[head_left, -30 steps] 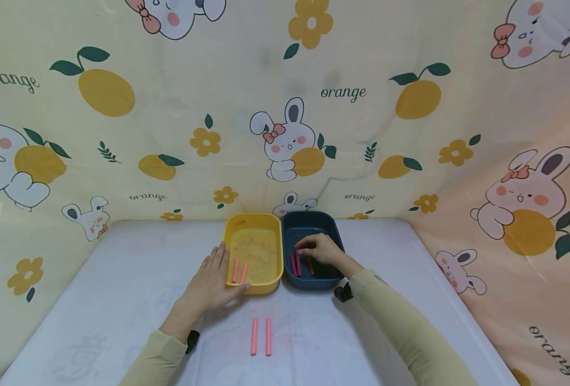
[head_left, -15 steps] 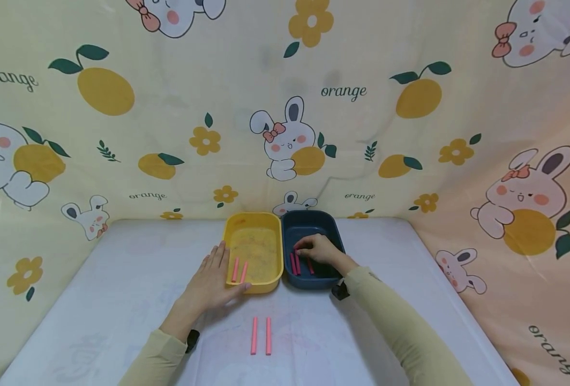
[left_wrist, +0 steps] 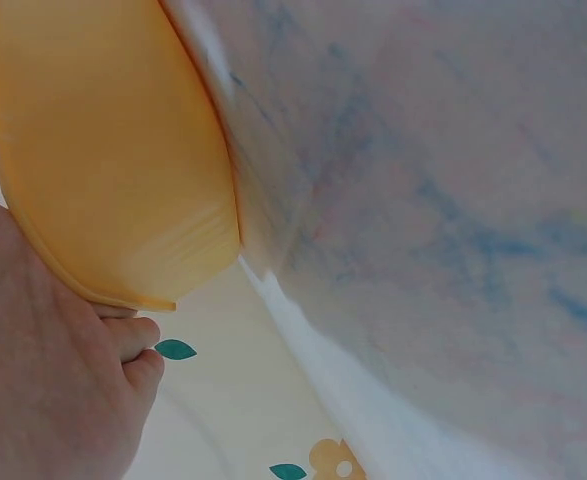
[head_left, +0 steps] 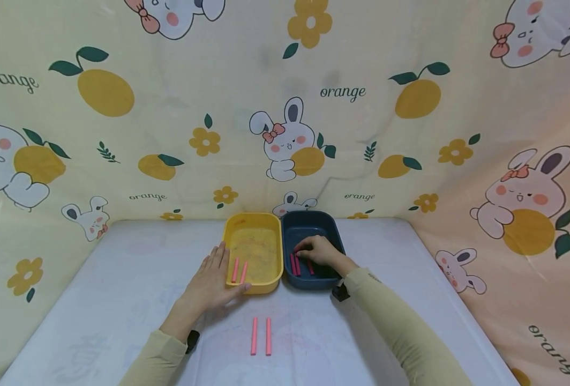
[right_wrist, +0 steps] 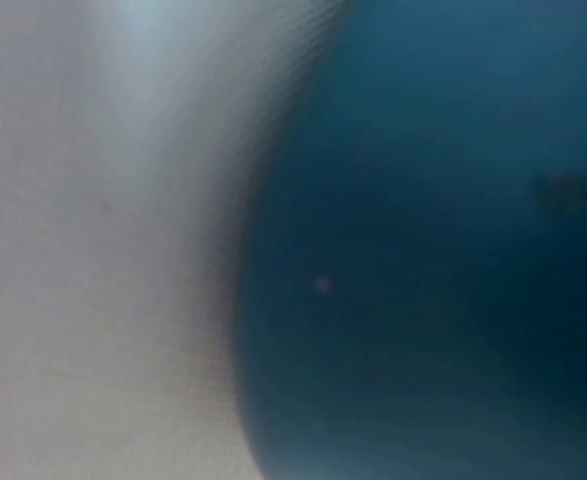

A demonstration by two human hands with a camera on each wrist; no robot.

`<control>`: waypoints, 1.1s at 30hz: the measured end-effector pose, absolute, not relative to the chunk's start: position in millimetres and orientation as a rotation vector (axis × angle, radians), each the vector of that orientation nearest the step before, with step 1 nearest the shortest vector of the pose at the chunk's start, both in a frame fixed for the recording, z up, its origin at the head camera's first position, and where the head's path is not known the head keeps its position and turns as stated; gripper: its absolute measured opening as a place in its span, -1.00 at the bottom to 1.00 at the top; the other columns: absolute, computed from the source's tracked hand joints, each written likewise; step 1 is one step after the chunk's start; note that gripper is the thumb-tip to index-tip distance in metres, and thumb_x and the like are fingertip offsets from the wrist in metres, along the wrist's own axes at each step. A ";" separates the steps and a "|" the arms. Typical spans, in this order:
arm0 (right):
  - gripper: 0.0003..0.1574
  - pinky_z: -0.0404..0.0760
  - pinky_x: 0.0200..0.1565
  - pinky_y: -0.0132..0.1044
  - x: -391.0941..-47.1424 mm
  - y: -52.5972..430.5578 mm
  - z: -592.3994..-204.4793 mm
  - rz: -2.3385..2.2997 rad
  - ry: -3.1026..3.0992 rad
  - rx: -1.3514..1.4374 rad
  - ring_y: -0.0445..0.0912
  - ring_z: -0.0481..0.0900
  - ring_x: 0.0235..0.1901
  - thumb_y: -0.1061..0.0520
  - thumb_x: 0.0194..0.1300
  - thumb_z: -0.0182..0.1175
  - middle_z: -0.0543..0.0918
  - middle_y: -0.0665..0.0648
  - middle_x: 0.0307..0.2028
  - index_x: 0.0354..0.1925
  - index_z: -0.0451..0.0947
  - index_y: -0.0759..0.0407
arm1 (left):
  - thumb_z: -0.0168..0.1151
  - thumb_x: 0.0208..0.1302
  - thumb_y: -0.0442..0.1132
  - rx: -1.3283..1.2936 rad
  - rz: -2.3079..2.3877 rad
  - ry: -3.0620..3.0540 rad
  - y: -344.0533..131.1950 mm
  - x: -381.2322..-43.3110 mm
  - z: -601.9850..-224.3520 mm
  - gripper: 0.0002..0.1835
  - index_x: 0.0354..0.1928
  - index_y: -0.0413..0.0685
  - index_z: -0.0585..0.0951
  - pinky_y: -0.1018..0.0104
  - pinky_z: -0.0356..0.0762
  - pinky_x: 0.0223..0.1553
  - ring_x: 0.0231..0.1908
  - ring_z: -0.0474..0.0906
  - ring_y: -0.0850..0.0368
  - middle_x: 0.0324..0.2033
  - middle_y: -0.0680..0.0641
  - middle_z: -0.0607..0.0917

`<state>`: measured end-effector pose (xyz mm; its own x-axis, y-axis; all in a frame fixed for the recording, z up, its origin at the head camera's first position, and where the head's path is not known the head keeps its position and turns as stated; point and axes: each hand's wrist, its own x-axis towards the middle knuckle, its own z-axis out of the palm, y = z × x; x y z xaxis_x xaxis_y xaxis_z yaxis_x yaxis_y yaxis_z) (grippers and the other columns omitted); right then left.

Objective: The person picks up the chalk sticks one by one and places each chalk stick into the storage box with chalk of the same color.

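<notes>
My left hand [head_left: 211, 279] rests against the left side of a yellow tray [head_left: 256, 290], fingers straight along the rim and thumb at the front corner. Two pink chalk sticks [head_left: 235, 269] lie inside that tray. In the left wrist view, the hand [left_wrist: 53, 350] lies along the outer wall of the yellow tray [left_wrist: 123, 150]. My right hand [head_left: 321, 251] reaches into the dark blue tray [head_left: 314, 215] and pinches the far end of a darker pink chalk stick [head_left: 298, 266]. Other dark pink sticks [head_left: 310, 267] lie on either side of it, partly under the hand.
Two lighter pink chalk sticks [head_left: 261, 336] lie side by side on the white table [head_left: 121, 300] in front of the trays. The trays stand against each other. Behind them rises a patterned cloth [head_left: 237, 69]. The blurred right wrist view shows mostly the blue tray's outer wall [right_wrist: 423, 250].
The right hand has shifted slightly at the blue tray, with its fingertips a little lower and the held stick tipping slightly leftward. The left hand and both trays stay in place.
</notes>
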<state>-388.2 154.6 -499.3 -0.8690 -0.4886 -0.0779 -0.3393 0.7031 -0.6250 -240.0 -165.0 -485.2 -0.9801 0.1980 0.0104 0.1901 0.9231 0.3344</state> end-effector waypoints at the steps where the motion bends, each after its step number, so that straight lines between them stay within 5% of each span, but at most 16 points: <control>1: -0.78 0.65 0.16 -0.07 -388.1 154.9 -499.2 -0.913 2.673 -0.664 -0.09 0.66 -0.01 0.12 0.48 0.30 0.78 0.03 -0.05 0.01 0.78 0.07 | 0.12 0.32 0.49 0.309 0.530 3.056 -164.7 -239.9 -485.0 0.28 0.62 -0.38 -0.12 -0.17 -0.10 0.59 0.62 -0.19 -0.31 0.64 -0.34 -0.16; 33: -0.69 0.71 0.12 -0.11 -362.1 154.7 -479.4 -1.224 2.777 -0.639 -0.01 0.71 0.04 0.12 0.46 0.33 0.75 0.10 0.03 0.12 0.69 0.13 | 0.12 0.34 0.47 0.327 0.526 3.075 -163.8 -238.6 -486.1 0.26 0.61 -0.43 -0.09 -0.19 -0.10 0.59 0.61 -0.19 -0.33 0.63 -0.37 -0.16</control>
<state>-362.1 154.7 -479.4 -0.9143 -0.3847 0.1269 -0.3532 0.6037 -0.7148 -238.6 -163.8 -486.1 -0.9782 0.2054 0.0300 0.2037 0.9219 0.3295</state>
